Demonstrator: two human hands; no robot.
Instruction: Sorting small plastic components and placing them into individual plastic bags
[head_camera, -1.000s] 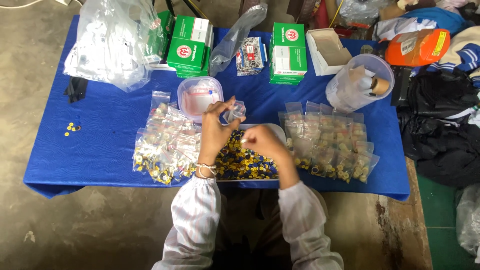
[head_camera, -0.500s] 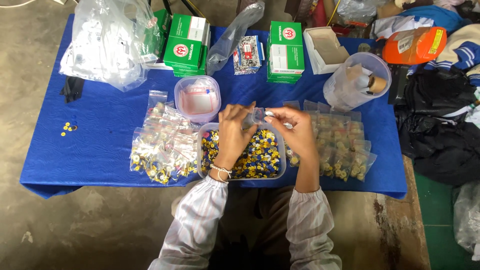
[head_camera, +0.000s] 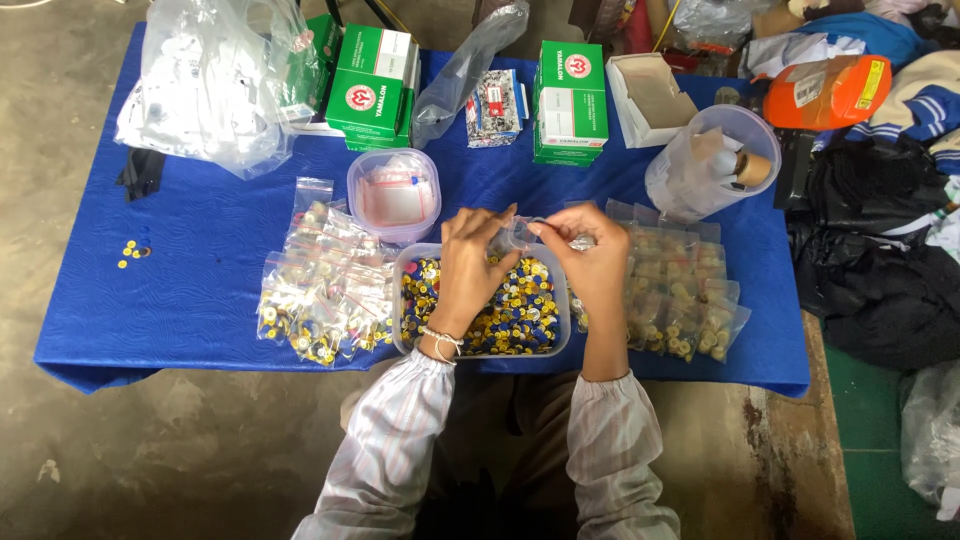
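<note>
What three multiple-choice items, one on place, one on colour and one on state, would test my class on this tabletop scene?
1. Where is the clear plastic tub of small blue and yellow pieces?
A. under the two hands
B. at the table's far left corner
C. on the floor

2. What colour is the tablecloth?
A. red
B. blue
C. white

3. What do the left hand and right hand hold?
A. nothing
B. a green box
C. a small clear plastic bag

Answers: 1 A, the tub sits below both hands; 2 B, the cloth is plainly blue; 3 C, both grips pinch the bag.
</note>
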